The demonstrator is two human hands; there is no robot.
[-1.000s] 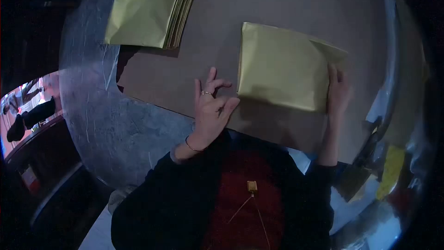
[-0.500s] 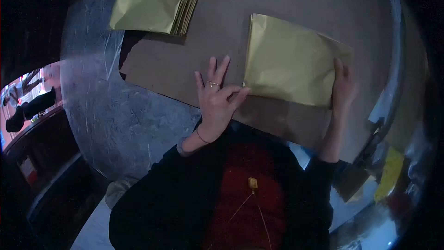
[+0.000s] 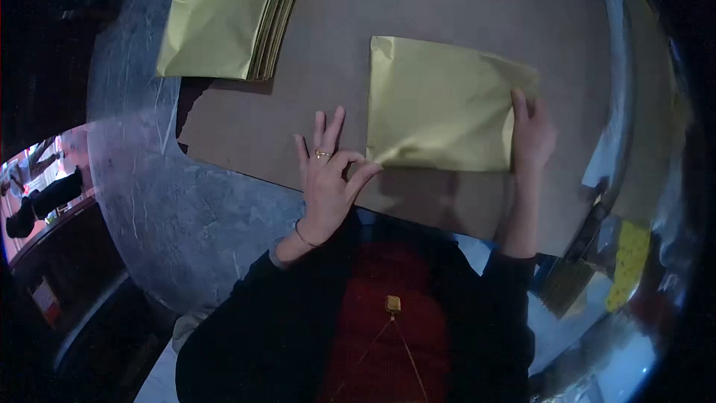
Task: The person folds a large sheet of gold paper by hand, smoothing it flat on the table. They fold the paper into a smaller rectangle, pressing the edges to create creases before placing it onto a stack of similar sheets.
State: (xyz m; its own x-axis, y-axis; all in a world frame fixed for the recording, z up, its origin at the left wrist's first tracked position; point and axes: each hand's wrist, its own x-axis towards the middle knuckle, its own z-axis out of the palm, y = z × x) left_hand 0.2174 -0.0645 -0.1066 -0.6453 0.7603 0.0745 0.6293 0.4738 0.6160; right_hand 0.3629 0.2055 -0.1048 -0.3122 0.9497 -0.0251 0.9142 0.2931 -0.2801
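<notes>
A gold paper sheet (image 3: 444,108) with a shiny, slightly creased surface lies in front of me on brown cardboard. At its lower left corner, the thumb and index finger of my left hand (image 3: 328,179) pinch the paper, while the other fingers stand spread. Creases run from this pinched corner into the sheet. My right hand (image 3: 533,134) grips the right edge, fingers on top and thumb hidden. A thick stack of gold paper (image 3: 220,19) sits at the upper left, its many layers showing along the right side.
The brown cardboard (image 3: 246,130) has a torn left edge and covers part of a grey, scuffed tabletop (image 3: 201,216). To the lower right are a yellow strip (image 3: 630,265) and a dark brown piece with a jagged edge (image 3: 563,283). Another person (image 3: 48,198) shows at the far left.
The view has shifted, so the sheet and stack appear further left. Fresh creases show near the sheet's lower left corner, where my left hand keeps its pinch. My right hand stays at the right edge.
</notes>
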